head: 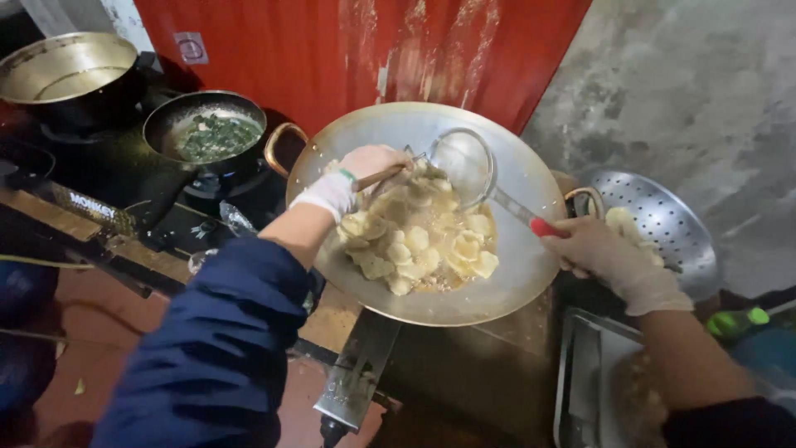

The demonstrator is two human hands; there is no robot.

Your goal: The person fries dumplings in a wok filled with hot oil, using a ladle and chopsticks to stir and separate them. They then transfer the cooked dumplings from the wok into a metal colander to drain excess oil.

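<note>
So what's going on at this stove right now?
A person in thin gloves is frying pale slices in oil in a big wok. The right hand holds a red-handled wire skimmer over the wok, and the left hand holds a wooden-handled tool in the slices. A perforated colander to the right already holds a few slices. To the left, a pan of greens sits on a burner, with an empty pot beyond it.

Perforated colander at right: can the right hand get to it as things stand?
Probably yes. The right hand sits right beside the perforated colander with nothing between them, but it grips the red-handled skimmer over the wok, so it isn't free.
</note>
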